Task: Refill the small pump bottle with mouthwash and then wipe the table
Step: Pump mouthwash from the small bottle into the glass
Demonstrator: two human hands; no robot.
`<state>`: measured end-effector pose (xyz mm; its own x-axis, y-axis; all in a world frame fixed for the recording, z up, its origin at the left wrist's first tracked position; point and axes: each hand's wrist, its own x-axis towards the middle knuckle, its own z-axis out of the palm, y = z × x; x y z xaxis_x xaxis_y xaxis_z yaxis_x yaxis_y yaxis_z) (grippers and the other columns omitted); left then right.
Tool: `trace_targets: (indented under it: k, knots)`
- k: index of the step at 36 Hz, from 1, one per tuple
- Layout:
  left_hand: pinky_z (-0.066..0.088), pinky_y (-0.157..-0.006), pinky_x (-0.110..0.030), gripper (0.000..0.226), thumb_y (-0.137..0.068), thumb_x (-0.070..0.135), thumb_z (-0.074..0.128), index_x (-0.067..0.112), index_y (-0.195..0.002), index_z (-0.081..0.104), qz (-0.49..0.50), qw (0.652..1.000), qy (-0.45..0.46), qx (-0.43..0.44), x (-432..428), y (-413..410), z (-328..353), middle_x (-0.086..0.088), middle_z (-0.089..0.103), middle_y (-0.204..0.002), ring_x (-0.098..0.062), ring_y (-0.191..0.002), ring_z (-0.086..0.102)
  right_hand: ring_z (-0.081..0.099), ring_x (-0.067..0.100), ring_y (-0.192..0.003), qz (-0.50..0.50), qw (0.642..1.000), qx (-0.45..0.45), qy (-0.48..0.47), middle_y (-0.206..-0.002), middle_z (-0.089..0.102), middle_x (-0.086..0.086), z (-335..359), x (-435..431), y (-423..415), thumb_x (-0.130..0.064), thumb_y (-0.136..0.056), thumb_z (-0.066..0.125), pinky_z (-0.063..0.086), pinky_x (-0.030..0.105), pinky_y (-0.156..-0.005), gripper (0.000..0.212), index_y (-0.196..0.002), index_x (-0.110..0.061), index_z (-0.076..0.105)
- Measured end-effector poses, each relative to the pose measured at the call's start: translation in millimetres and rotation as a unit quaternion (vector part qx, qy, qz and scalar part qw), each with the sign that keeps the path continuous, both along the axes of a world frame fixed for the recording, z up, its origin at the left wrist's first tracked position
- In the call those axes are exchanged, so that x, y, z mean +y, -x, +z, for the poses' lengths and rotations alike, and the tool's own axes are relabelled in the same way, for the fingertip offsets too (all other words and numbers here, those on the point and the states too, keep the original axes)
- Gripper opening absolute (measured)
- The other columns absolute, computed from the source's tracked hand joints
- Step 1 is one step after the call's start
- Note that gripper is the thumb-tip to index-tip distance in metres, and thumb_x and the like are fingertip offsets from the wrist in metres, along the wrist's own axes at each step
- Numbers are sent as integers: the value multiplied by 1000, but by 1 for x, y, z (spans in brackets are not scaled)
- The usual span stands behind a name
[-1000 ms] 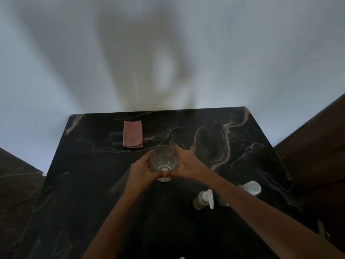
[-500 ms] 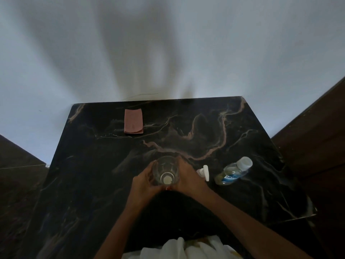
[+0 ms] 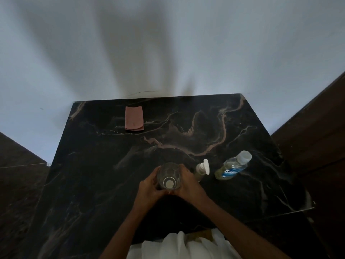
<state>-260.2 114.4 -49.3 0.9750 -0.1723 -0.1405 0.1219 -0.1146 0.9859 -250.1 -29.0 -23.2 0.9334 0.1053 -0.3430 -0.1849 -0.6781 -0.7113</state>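
Presently a glass [image 3: 169, 176], seemingly empty, is clasped between both hands; the small pump bottle [image 3: 200, 170] is found just right of the right hand [image 3: 188, 184], nearer it than the left hand [image 3: 149, 187].

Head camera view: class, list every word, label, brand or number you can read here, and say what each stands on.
"LISTE", cut off by the bottle's curve: on the blue label of the mouthwash bottle.
Smaller print on that label: too blurred to read.
Small pump bottle, clear glass held in both hands, pink cloth: no text legible.
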Motion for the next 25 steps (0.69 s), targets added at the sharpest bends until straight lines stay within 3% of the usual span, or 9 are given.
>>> trace_targets:
  k: [3,7,13,15,17,20,23,25]
  knots:
    - [46,-84,-11,73,-48,26,84,31,-113,53,0,1000,9,7,0,1,1,18,67,-107,-4,-102,63,50,13,-115,-1,1000,3,1,-123,53,1,-6,-1,-2,-38,-62,71,42,33,-100,71,-124,-17,43]
    - [48,-86,-13,80,-46,30,83,28,-118,50,-2,1000,12,15,-1,0,-3,21,68,-104,-3,-102,62,51,12,-113,-16,1000,4,-9,-122,53,-1,-7,-3,-1,-41,-56,74,43,33,-98,76,-122,-19,42]
    - [47,-85,-13,70,-46,33,82,37,-109,51,-6,1000,0,7,-1,-1,-5,23,67,-103,1,-101,61,48,10,-116,-15,1000,-5,-18,-125,51,-1,-7,-4,1,-42,-57,73,42,35,-101,77,-124,-20,41]
    - [48,-89,-17,75,-45,37,83,36,-112,50,-7,1000,1,6,-1,-1,-5,13,67,-106,-1,-104,61,42,5,-119,-9,999,-10,-30,-130,48,1,-4,-4,4,-40,-62,72,35,23,-105,76,-128,-19,40]
    - [47,-88,-13,82,-41,49,84,39,-113,47,-10,1000,4,9,-2,0,-2,13,62,-110,2,-105,59,34,4,-125,8,999,-10,-32,-140,41,4,-1,-6,7,-25,-72,73,21,11,-106,76,-135,-13,32]
    - [44,-83,-6,82,-37,51,83,41,-109,45,-6,1000,-2,16,-3,1,0,23,63,-103,10,-102,57,26,11,-136,18,999,-12,-29,-146,32,4,-2,-15,14,-21,-73,73,15,24,-114,85,-140,-11,23]
    - [41,-83,-3,72,-43,41,78,44,-107,45,-9,1000,-23,9,-3,0,0,34,62,-99,15,-101,54,30,2,-127,12,1000,-8,-23,-141,37,-1,3,-28,25,-13,-76,69,23,18,-105,72,-136,-17,30]
    - [41,-86,-4,74,-43,41,77,45,-108,42,-11,999,-27,19,-2,0,-1,36,61,-102,16,-102,53,39,5,-123,8,1000,-6,-4,-137,43,-1,4,-40,32,-12,-78,67,33,23,-104,60,-131,-21,38]
